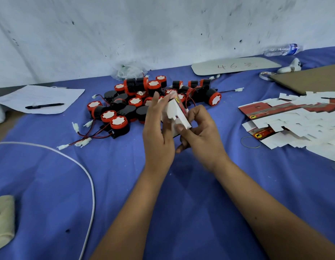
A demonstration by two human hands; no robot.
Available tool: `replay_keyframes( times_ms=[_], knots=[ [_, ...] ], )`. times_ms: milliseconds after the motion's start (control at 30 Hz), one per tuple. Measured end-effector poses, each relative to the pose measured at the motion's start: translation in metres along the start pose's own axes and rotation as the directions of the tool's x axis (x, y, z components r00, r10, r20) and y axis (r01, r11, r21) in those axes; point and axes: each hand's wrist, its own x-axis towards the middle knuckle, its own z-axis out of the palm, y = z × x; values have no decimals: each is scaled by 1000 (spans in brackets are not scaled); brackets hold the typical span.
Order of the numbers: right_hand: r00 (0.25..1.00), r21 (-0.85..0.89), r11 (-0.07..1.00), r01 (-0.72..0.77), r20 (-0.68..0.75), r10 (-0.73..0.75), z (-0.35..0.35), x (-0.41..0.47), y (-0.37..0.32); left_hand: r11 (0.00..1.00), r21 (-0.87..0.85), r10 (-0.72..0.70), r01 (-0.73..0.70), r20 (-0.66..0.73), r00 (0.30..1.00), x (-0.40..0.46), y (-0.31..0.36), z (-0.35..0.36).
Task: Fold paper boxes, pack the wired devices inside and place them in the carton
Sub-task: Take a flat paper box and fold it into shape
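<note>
The person has a paper box point(177, 113) lifted clear of the table point(50, 166), held between both hands at chest distance, probably because its flaps are easier to bend in the air than flat on the blue cloth. The left hand point(159, 128) lies along the box's left side with fingers nearly straight, pressing like a wall so the panel stays square. The right hand point(198, 134) does the finer work: its grip is a pinch, thumb on the white notched flap and fingers curled underneath, which looks to me like a flap being tucked or creased.

The box seems only partly formed, so packing has not begun. Just beyond the hands sits the heap of devices point(144, 102), red and black with thin wires and white plugs trailing out, within easy reach for the next step. The flat box blanks point(294, 124) are fanned out on the right, handy for the right hand. A brown cardboard flap point(313, 79) shows behind them, possibly the carton; I cannot tell.
</note>
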Motion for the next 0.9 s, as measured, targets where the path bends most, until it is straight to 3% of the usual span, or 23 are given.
replay_keyframes(
  times_ms=[267,433,533,667,900],
  knots=[
    [968,115,989,-96,242,66,-1,-4,-3,994,113,-13,13,-4,1000,2,-4,-10],
    [981,148,978,-149,144,128,-3,-3,-4,963,227,155,-149,-10,988,4,6,-11],
    [987,80,986,-147,82,141,-4,-5,-1,948,220,229,-231,33,973,5,7,-12],
    [989,33,990,-138,54,137,-2,-8,-1,947,220,216,-234,100,971,7,5,-14],
    [944,228,916,-329,57,325,-4,-5,-2,991,82,81,-105,257,963,12,-2,-26]
  ],
)
